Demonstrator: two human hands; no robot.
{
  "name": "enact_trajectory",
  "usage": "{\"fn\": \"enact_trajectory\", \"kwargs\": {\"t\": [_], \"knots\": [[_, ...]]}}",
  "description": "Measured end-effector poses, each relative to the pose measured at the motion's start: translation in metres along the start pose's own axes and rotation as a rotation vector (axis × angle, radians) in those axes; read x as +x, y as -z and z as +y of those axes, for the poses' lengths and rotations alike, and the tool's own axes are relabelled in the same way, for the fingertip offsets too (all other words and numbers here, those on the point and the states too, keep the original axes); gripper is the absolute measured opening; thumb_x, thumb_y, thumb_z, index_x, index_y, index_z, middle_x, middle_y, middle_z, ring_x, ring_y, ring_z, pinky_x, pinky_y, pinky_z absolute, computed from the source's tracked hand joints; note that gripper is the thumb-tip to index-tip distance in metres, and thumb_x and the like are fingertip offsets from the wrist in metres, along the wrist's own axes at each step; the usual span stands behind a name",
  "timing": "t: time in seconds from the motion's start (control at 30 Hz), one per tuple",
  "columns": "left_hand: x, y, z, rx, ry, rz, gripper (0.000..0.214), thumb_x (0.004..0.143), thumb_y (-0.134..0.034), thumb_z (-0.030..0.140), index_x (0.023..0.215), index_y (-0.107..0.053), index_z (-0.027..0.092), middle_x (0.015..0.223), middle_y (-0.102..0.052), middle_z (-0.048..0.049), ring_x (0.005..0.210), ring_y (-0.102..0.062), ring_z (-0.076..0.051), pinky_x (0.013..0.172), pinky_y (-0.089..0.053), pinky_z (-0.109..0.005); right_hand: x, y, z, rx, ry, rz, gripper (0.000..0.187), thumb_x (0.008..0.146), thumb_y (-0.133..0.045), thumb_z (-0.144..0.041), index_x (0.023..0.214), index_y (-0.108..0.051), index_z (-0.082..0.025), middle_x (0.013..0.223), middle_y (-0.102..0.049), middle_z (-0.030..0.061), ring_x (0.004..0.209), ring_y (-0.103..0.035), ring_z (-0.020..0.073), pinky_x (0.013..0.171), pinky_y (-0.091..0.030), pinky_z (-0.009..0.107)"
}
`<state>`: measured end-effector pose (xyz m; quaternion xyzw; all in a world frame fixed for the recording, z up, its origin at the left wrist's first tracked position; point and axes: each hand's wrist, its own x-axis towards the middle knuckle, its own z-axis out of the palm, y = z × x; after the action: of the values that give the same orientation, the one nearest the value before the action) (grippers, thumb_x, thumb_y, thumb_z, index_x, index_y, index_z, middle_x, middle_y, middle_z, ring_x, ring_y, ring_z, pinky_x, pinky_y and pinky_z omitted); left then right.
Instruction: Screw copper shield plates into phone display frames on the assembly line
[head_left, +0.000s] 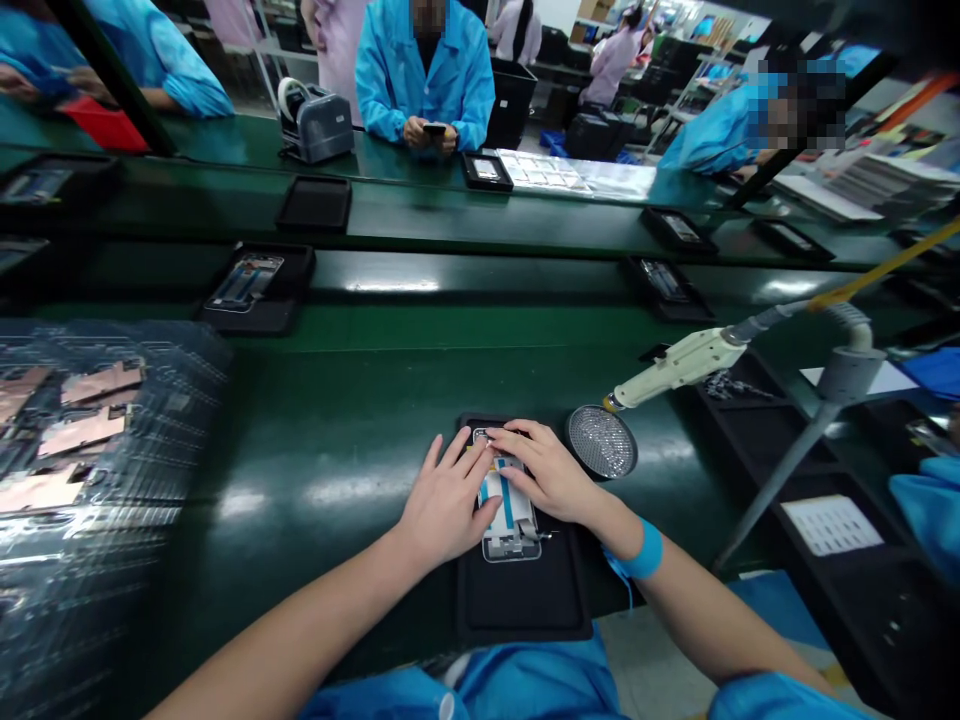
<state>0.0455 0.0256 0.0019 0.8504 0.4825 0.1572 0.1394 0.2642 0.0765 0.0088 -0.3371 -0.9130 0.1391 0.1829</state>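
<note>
An opened phone body (511, 548) with blue strips and a white battery-like block lies in a black tray (521, 605) in front of me. My left hand (450, 505) rests over its left side, fingers spread, fingertips near the phone's top end. From the right, my right hand (553, 472) reaches over the same end, fingers stretched out and thumb apart, touching the phone close to the left fingertips. Whatever small part lies under the fingertips is hidden. A blue band (646, 548) circles my right wrist. Right of the hands stands a round dish (602, 442) of small shiny pieces.
An electric screwdriver (671, 370) hangs from a stand (780, 480) above the dish. Clear plastic trays (191, 365) with copper-coloured parts stand at left, a compartmented black tray (757, 430) at right. More phone trays (281, 310) lie along the line. A person (427, 80) sits opposite.
</note>
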Motion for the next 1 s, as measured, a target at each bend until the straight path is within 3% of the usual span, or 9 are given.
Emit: {"fn": "enact_trajectory", "kwargs": {"t": [0.33, 0.4, 0.43, 0.53, 0.6, 0.67, 0.73, 0.83, 1.0], "knots": [[0.005, 0.000, -0.010, -0.087, -0.030, 0.089, 0.046, 0.100, -0.051, 0.039, 0.141, -0.056, 0.018, 0.151, -0.055, -0.0115, 0.148, -0.040, -0.029, 0.120, -0.037, -0.054, -0.005, -0.001, -0.009, -0.112, 0.021, -0.070, 0.043, 0.103, -0.047, -0.034, 0.144, -0.053, -0.020, 0.147, -0.056, 0.0115, 0.136, -0.046, 0.0331, 0.109, -0.046, 0.058], [0.010, 0.002, -0.014, -0.079, -0.029, 0.114, 0.045, 0.100, -0.050, 0.039, 0.141, -0.056, 0.018, 0.152, -0.053, -0.0123, 0.148, -0.040, -0.029, 0.120, -0.038, -0.054, -0.015, 0.002, -0.007, -0.049, 0.030, 0.102, 0.046, 0.102, -0.047, -0.030, 0.148, -0.047, -0.024, 0.149, -0.053, 0.0112, 0.140, -0.045, 0.0313, 0.112, -0.044, 0.058], [0.012, 0.004, -0.015, -0.057, -0.025, 0.105, 0.047, 0.100, -0.051, 0.040, 0.141, -0.056, 0.018, 0.155, -0.050, -0.0131, 0.150, -0.037, -0.030, 0.120, -0.037, -0.056, -0.019, 0.005, -0.006, -0.048, 0.001, 0.269, 0.049, 0.100, -0.047, -0.029, 0.149, -0.044, -0.026, 0.151, -0.050, 0.0113, 0.142, -0.043, 0.0321, 0.114, -0.042, 0.060], [0.019, 0.008, -0.014, 0.030, -0.022, 0.022, 0.053, 0.099, -0.053, 0.043, 0.144, -0.053, 0.014, 0.159, -0.043, -0.0149, 0.153, -0.029, -0.034, 0.121, -0.032, -0.060, -0.024, 0.023, 0.004, -0.160, -0.281, 0.903, 0.063, 0.095, -0.056, -0.035, 0.153, -0.033, -0.026, 0.162, -0.029, 0.0148, 0.152, -0.025, 0.0397, 0.117, -0.030, 0.071], [0.023, 0.010, -0.012, 0.075, -0.029, -0.025, 0.055, 0.099, -0.053, 0.043, 0.145, -0.053, 0.012, 0.161, -0.040, -0.0149, 0.153, -0.029, -0.036, 0.121, -0.033, -0.060, -0.016, 0.039, 0.017, -0.106, -0.474, 1.121, 0.079, 0.090, -0.066, -0.043, 0.155, -0.026, -0.023, 0.163, -0.023, 0.0186, 0.153, -0.021, 0.0406, 0.117, -0.031, 0.070], [0.027, 0.010, -0.009, 0.105, -0.042, -0.044, 0.056, 0.099, -0.052, 0.043, 0.145, -0.053, 0.012, 0.161, -0.040, -0.0149, 0.152, -0.030, -0.036, 0.120, -0.035, -0.059, -0.003, 0.054, 0.033, 0.163, -0.553, 1.105, 0.084, 0.083, -0.075, -0.048, 0.150, -0.033, -0.019, 0.150, -0.043, 0.0215, 0.138, -0.048, 0.0373, 0.107, -0.048, 0.060], [0.032, 0.008, -0.007, 0.123, -0.052, -0.040, 0.057, 0.099, -0.052, 0.044, 0.145, -0.053, 0.011, 0.160, -0.042, -0.0149, 0.151, -0.032, -0.037, 0.118, -0.038, -0.058, 0.010, 0.065, 0.047, 0.455, -0.576, 1.015, 0.072, 0.078, -0.079, -0.050, 0.136, -0.050, -0.017, 0.124, -0.064, 0.0173, 0.099, -0.071, 0.0286, 0.084, -0.061, 0.046], [0.039, 0.001, -0.005, 0.125, -0.066, -0.009, 0.057, 0.098, -0.052, 0.045, 0.144, -0.054, 0.011, 0.159, -0.042, -0.0156, 0.150, -0.034, -0.037, 0.116, -0.041, -0.058, 0.019, 0.067, 0.054, 0.653, -0.551, 0.970, 0.050, 0.079, -0.077, -0.048, 0.115, -0.062, -0.017, 0.098, -0.071, 0.0074, 0.060, -0.066, 0.0155, 0.057, -0.057, 0.031], [0.042, -0.008, -0.005, 0.094, -0.079, 0.046, 0.056, 0.099, -0.050, 0.046, 0.144, -0.053, 0.014, 0.162, -0.037, -0.0161, 0.152, -0.030, -0.037, 0.116, -0.041, -0.061, 0.014, 0.054, 0.048, 0.573, -0.479, 1.166, 0.031, 0.082, -0.074, -0.040, 0.103, -0.062, -0.020, 0.086, -0.067, -0.0008, 0.052, -0.059, 0.0088, 0.050, -0.052, 0.024]]}}
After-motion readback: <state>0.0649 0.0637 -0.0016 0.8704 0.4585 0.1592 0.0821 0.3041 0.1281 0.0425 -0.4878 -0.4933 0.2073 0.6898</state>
